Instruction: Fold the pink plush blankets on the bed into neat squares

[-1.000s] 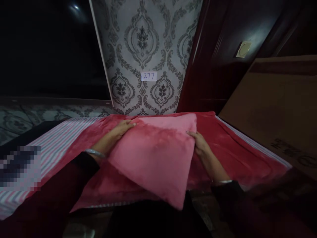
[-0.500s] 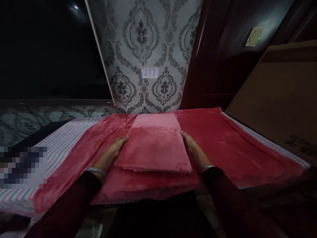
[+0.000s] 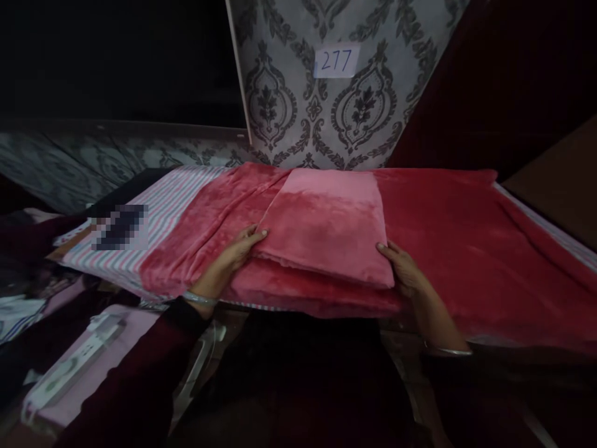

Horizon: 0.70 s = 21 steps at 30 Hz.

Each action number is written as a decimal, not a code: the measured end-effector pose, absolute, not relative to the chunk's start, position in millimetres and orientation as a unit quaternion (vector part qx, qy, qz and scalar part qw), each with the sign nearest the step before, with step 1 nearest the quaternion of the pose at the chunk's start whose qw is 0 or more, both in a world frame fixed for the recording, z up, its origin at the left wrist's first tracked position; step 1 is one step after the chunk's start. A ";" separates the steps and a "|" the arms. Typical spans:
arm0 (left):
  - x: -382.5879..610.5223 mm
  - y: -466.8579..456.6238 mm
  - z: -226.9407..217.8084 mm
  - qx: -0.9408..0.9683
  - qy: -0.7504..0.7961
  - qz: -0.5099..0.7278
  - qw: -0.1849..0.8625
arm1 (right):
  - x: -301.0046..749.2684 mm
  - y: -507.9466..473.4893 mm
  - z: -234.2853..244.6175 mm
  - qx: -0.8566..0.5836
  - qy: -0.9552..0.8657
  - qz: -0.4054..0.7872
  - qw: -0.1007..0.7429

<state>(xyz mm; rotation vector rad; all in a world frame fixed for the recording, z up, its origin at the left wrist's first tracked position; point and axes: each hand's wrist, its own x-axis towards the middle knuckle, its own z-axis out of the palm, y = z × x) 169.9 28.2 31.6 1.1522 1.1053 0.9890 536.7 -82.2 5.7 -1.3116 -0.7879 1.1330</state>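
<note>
Pink cloth [image 3: 326, 233], side edges in hands [image 3: 241, 247] [image 3: 405, 267], red blanket [image 3: 457, 249] stretching rightward

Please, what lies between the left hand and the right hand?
In the head view, the pink cloth lies between the left hand and the right hand, over the red blanket.

Counting over my remote feed: two hands, one left hand [image 3: 240, 247] and one right hand [image 3: 402, 264]. Bangles, two: left wrist's bangle [image 3: 200, 299], right wrist's bangle [image 3: 448, 352]. Pink plush piece [image 3: 321, 230], one, mid-scene. Red blanket [image 3: 438, 249], one. Striped cloth [image 3: 175, 199] shows left and right; I can't tell how many pieces. Far side: dark screen [image 3: 116, 62], one, left; paper label [image 3: 336, 60], one, three digits. Far right: cardboard box [image 3: 562, 174], one. Near left: long pale bar [image 3: 77, 362], one.
</note>
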 end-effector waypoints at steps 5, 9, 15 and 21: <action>157.9 13.4 19.7 0.709 0.456 0.378 0.383 | 541.8 -97.6 -6.5 -0.621 -0.382 0.358 0.583; 162.4 -5.9 9.2 0.796 0.442 0.378 0.168 | 542.2 -105.5 -11.7 -0.674 -0.443 0.243 0.538; 182.6 -41.7 -8.9 0.811 0.416 0.409 0.044 | 536.4 -110.9 -8.3 -0.719 -0.485 0.130 0.481; 205.5 -43.7 -14.0 0.774 0.481 0.396 0.114 | 527.0 -112.7 -4.9 -0.717 -0.474 0.149 0.489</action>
